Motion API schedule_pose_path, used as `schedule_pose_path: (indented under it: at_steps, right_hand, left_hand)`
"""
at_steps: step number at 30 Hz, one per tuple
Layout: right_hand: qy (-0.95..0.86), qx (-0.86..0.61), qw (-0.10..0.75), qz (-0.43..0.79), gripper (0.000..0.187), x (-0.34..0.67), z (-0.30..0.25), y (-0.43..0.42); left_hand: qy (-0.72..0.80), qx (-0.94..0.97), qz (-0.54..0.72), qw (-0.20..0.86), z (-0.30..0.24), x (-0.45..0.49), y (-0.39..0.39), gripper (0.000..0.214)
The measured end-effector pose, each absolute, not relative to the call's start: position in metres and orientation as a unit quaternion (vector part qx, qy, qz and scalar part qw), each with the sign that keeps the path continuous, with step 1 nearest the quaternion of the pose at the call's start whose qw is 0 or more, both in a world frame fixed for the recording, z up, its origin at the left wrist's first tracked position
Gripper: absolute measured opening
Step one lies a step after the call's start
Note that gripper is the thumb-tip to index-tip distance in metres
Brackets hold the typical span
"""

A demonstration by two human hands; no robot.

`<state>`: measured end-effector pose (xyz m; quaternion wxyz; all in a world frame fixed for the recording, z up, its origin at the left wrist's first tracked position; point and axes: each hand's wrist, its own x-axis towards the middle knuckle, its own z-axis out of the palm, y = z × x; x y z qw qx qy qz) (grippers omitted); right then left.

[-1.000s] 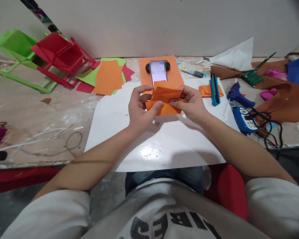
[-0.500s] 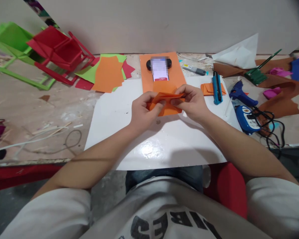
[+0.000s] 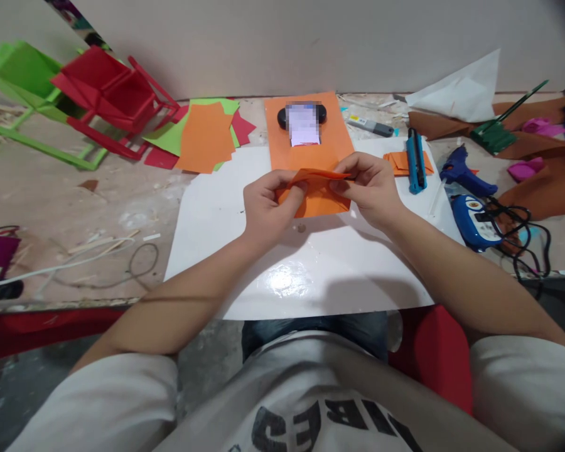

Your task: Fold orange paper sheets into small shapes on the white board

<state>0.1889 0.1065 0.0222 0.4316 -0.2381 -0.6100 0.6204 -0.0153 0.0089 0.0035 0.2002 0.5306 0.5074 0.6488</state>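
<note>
Folded orange paper is held between both hands above a white board. My left hand grips its left side, thumb in front and fingers behind. On the paper's right side, my right hand pinches the upper edge between thumb and fingers. The fold stands up along the top, and a flat part hangs below it. Just beyond the paper, a phone with a lit screen rests on a larger orange sheet.
Red and green paper chairs stand at the left, beside stacked orange sheets. To the right lie a blue cutter on folded orange pieces, a grey cutter, a glue gun and a blue device with black cord.
The thumbs have shifted slightly along the orange paper, and its front face shows flatter below the fold. Both hands keep their hold. The view has moved a little.
</note>
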Motion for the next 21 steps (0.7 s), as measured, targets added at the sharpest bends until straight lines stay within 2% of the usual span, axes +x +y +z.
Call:
schedule_pose_path:
  at_steps: [5, 10, 17, 21]
  right_hand:
    - [-0.595, -0.235, 0.454, 0.62, 0.042, 0.1865, 0.0202, 0.1038]
    - [-0.603, -0.252, 0.439, 0.616, 0.045, 0.1855, 0.0192, 0.1057]
    - [-0.59, -0.239, 0.434, 0.638, 0.046, 0.186, 0.0179, 0.1094]
    - [-0.591, -0.249, 0.434, 0.633, 0.045, 0.187, 0.0148, 0.1136]
  left_hand:
    - [0.485, 0.564, 0.632, 0.218, 0.0077, -0.0152, 0.0094, 0.042]
    - [0.495, 0.557, 0.632, 0.212, 0.0105, -0.0139, 0.0106, 0.037]
    - [0.501, 0.55, 0.636, 0.204, 0.0055, -0.0204, 0.0118, 0.057]
    - [0.484, 0.566, 0.63, 0.218, 0.0062, -0.0207, 0.0144, 0.053]
